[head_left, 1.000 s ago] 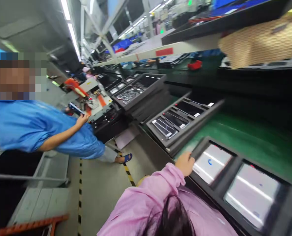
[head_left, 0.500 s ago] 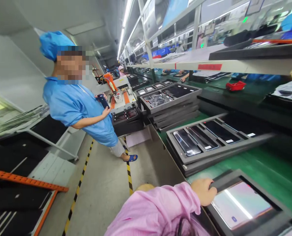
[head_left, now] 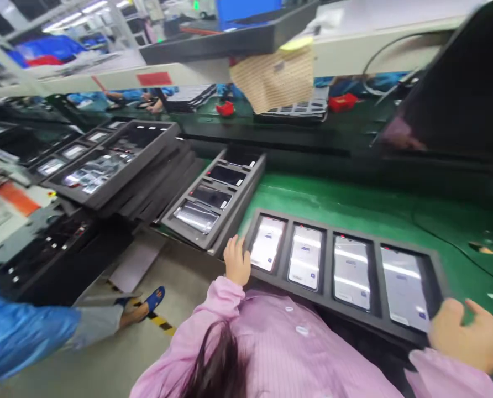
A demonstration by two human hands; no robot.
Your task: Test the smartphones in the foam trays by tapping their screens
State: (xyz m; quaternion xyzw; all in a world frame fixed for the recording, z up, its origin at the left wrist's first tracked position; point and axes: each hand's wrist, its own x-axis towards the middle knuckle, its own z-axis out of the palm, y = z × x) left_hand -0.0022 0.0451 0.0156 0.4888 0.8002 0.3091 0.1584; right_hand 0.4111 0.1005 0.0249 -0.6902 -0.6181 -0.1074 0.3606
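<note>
Head view: both hands now flank the tray of lit phones

Here's the gray tray (head_left: 328,262), angled along the near edge of the green surface (head_left: 313,193), four lit phones (head_left: 351,276) bedded in its slots. And the change: the right hand (head_left: 470,331) has come into view at the far right end, so a hand now marks each end, and the tray looks framed for handling from both sides. The left hand (head_left: 237,262) is at the left end, fingers slightly spread, pinching nothing visible. The right hand is blurred, thumb raised; whether its fingers grip the rim, I can't tell.

Textures now: matte, foam-like walls, squared slots, glossy screens streaked with glare. Just left, a second tray (head_left: 246,190) holds dark, glassy phones. Beyond it, a loose stack of black trays (head_left: 147,171); overhead, a tan, woven-looking sheet (head_left: 277,77) droops from the pale shelf (head_left: 200,74).
</note>
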